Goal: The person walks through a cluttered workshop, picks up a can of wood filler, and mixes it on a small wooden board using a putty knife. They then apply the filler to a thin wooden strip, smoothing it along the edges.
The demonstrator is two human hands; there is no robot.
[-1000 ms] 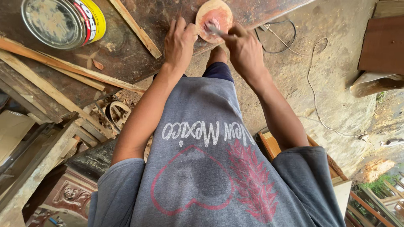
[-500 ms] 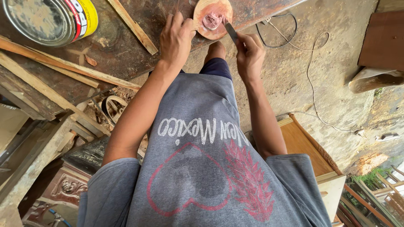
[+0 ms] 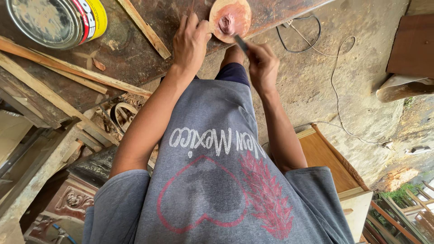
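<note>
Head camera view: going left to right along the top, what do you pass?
Round tin → loose wooden strip → left hand → round wooden disc with pink paste → right hand → cable on the floor → brown board.

I see a round wooden disc [image 3: 229,19] lying flat at the workbench edge, reddish paste smeared at its centre; a narrow putty knife [image 3: 240,43] angles just below it.

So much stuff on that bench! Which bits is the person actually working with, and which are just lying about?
In use:
- round wooden disc with pinkish paste, steadied by the left hand
- dark flat blade, gripped by the right hand

Lying about:
- round yellow tin
- thin wooden strips
- white cable on the floor
- carved wooden panel
</note>
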